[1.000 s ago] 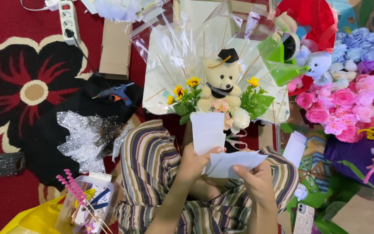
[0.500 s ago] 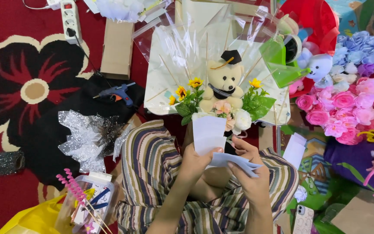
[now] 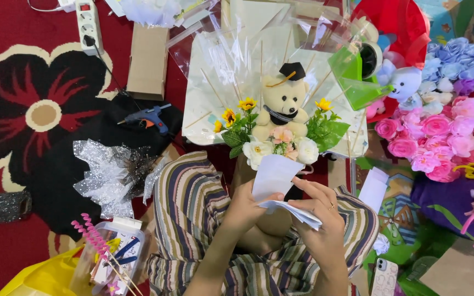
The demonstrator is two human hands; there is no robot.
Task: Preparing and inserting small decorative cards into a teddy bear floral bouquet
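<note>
My left hand [image 3: 246,207] and right hand [image 3: 319,215] both pinch folded white paper [image 3: 281,183] over my lap, fingers closed on it. Just beyond my hands stands the teddy bear bouquet [image 3: 282,118], touching the paper's top.

A home floor turned into a gift-bouquet craft corner

A red patterned carpet [image 3: 12,109] serves as the workbench: a blue glue gun [image 3: 148,117] and power strip [image 3: 88,24] lie far left, cellophane sheets [image 3: 220,49] spread behind a graduation teddy bouquet [image 3: 282,118], and heaps of pink and blue fabric roses [image 3: 434,126] crowd the right.
</note>
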